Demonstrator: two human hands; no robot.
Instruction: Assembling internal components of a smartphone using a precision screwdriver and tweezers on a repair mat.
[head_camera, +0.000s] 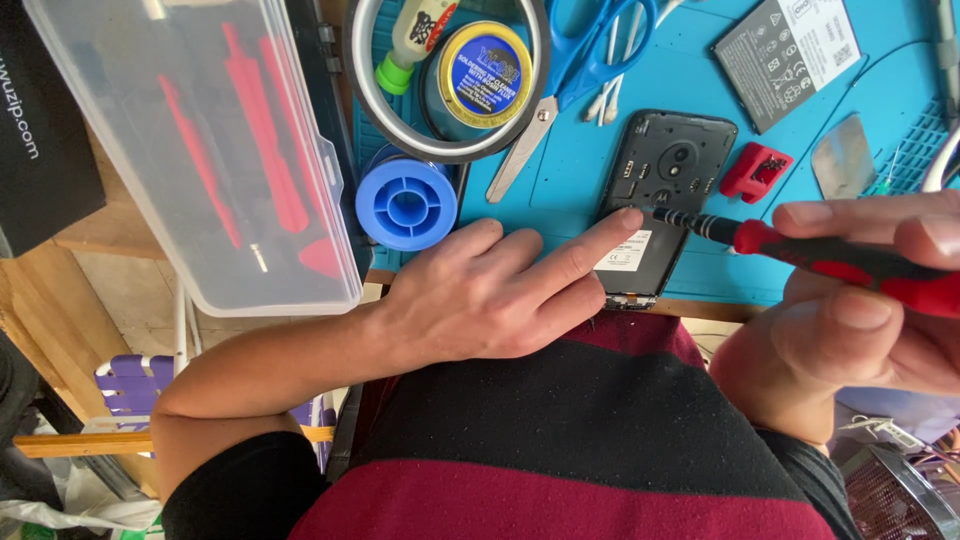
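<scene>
1. Looking down from the head camera, I see an opened phone (660, 205) with its back cover off, lying at the near edge of the blue mat (690, 75) on the tabletop, just in front of my body.
2. My left hand (490, 290) lies flat, fingers released and spread; the index fingertip presses on the phone's left edge, steadying it without gripping it.
3. My right hand (860, 300) has its fingers clenched around a red-handled screwdriver (820, 255), the dark tip resting on the phone's inner frame near the middle.
4. I judge the phone light, stiff and fragile, with exposed parts; it is best held by its side edges, not the open interior. The screwdriver is thin and rigid, taken on its handle.
5. The left forearm comes across from the left, wrist low; the right hand enters from the right, thumb on top.
6. Farther off lie scissors (570, 70), a blue spool (407, 203), a round tin (485, 75), a battery (790, 55) and a clear plastic case (210, 140).
</scene>
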